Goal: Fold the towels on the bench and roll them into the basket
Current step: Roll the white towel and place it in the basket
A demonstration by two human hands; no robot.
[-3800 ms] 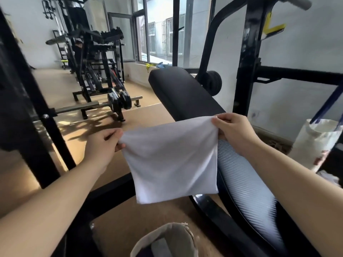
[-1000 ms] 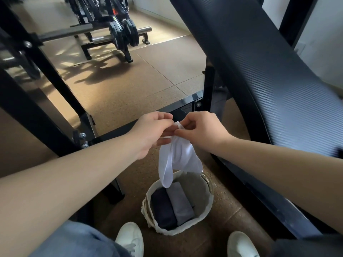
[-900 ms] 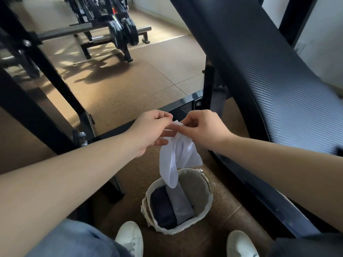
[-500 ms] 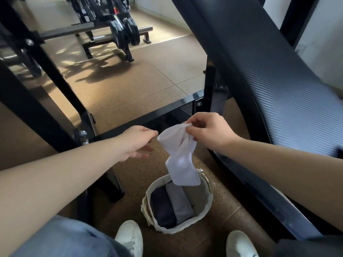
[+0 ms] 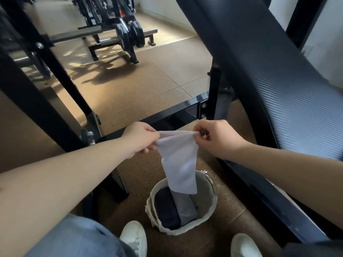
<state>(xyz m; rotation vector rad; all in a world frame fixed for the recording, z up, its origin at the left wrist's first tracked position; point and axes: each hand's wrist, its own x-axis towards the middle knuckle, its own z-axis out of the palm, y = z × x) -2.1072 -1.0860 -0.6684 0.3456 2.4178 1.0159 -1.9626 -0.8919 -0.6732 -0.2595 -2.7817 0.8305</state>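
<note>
The left hand (image 5: 141, 139) pinches one top corner of a white towel (image 5: 179, 162) between thumb and curled fingers, and the right hand (image 5: 217, 138) pinches the opposite corner the same way, so the top edge is drawn taut between them above the basket (image 5: 185, 231). The towel hangs from that edge as a narrow folded strip. Its lower end overlaps the far side of the basket's mouth, though whether it has dipped below the rim or hangs above it cannot be told from the head view. Inside the basket a dark rolled towel (image 5: 167, 208) lies on the left with a grey rolled towel (image 5: 185, 206) touching it, which leaves open room on the right. The black bench pad (image 5: 269, 80) slopes up behind and to the right of the basket, and two white shoes (image 5: 133, 236) stand on its near side.

The towel is folded but not yet rolled, so the likely trouble is with the roll. It is held only at two corners, so its layers could slide apart or twist. A roll made in the air may also come out loose and spring open once it lands. If either pinch slips, the strip would fall into the basket unrolled. The hanging end could also snag on the frayed rim.
</note>
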